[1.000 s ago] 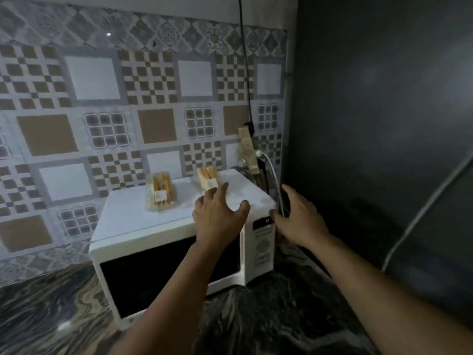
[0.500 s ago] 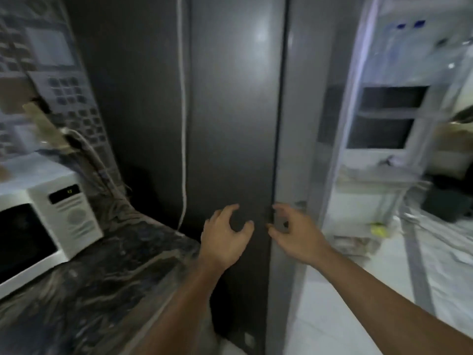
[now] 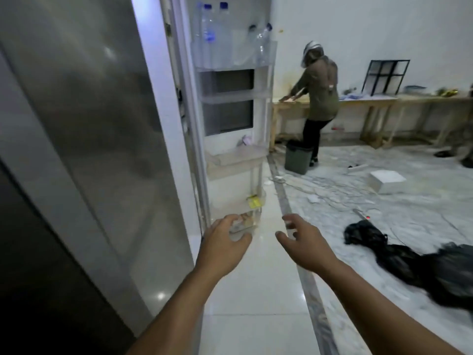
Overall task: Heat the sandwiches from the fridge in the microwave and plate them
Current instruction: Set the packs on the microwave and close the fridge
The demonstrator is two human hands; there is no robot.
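Note:
The fridge's grey side (image 3: 84, 124) fills the left of the view, and its open door (image 3: 230, 119) stands ahead with white shelves. Clear water bottles (image 3: 212, 34) fill the top door shelf. A packaged sandwich (image 3: 245, 222) lies in the lowest door shelf, under a small yellow item (image 3: 254, 201). My left hand (image 3: 222, 244) reaches toward that lowest shelf, fingers loosely spread, holding nothing. My right hand (image 3: 304, 245) hovers beside it over the floor, fingers spread and empty. The microwave is out of view.
A person (image 3: 318, 98) leans over a long wooden bench (image 3: 384, 103) along the far wall. A grey bin (image 3: 298, 160) stands behind the door. A white box (image 3: 387, 181), cables and black bags (image 3: 409, 262) lie on the floor at right.
My view has swung right from the microwave, past the fridge's side, to the open fridge door. Both hands left the microwave top and now reach toward the lowest door shelf.

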